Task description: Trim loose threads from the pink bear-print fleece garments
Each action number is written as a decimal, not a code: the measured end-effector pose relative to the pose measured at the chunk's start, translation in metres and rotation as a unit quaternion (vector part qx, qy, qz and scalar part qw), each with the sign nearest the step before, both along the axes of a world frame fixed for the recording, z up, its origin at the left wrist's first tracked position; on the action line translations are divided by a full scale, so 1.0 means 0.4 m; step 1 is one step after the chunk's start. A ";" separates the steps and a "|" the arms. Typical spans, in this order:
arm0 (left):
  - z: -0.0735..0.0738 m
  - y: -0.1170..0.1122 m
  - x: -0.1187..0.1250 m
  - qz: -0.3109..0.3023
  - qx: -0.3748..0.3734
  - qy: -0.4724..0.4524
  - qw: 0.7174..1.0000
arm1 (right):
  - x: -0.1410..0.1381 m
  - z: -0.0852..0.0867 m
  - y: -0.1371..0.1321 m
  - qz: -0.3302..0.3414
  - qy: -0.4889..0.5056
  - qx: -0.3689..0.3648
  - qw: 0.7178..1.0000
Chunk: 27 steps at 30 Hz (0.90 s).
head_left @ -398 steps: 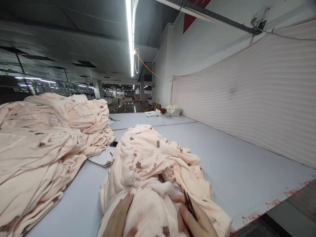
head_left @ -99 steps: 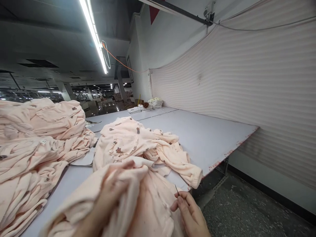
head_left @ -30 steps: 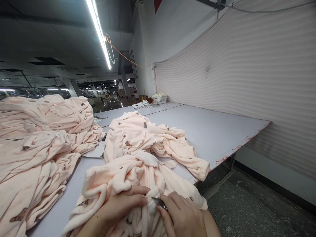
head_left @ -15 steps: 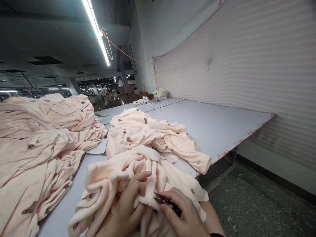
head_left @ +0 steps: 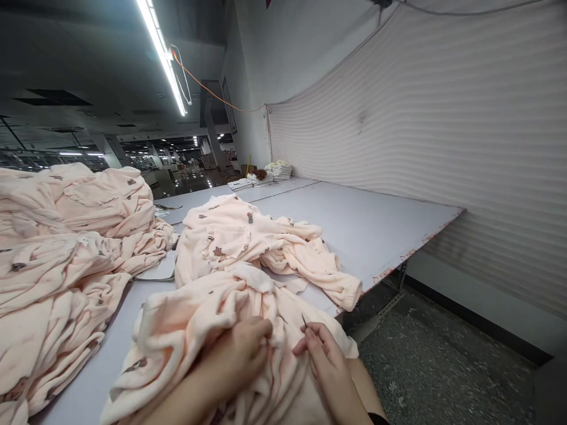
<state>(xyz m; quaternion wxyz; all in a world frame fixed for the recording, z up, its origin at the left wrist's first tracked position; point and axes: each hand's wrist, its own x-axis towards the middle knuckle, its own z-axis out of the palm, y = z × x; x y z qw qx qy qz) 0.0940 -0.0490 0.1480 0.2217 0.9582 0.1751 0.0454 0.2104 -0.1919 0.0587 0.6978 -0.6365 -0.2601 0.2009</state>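
A pale pink fleece garment point(head_left: 177, 319) with small brown prints lies bunched at the table's near edge, draping toward me. My left hand point(head_left: 248, 354), slightly blurred, is closed with curled fingers on its folds. Just to the right, my right hand point(head_left: 325, 360) is closed around small dark thread snips point(head_left: 303, 320). Only their thin pointed tip shows above the fingers; the rest is hidden in the hand. Another pink fleece garment point(head_left: 230, 227), with a ruffled pocket, is spread directly beyond, one sleeve reaching right.
A large heap of pink fleece garments point(head_left: 75, 254) covers the left side. Between heap and garment lies a white card or pad point(head_left: 157, 268). Folded stacks point(head_left: 279, 170) stand at the far end of the grey table point(head_left: 354, 218). A striped cloth point(head_left: 398, 118) hangs along the right.
My left hand has turned and curled closed over the fabric. The right hand has tilted the snips upward, away from the cloth edge. The whole view has shifted slightly right.
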 end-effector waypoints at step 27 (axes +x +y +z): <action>-0.028 0.104 -0.116 -0.148 0.401 0.066 0.902 | -0.081 -0.144 0.028 -0.084 -0.092 -0.028 0.992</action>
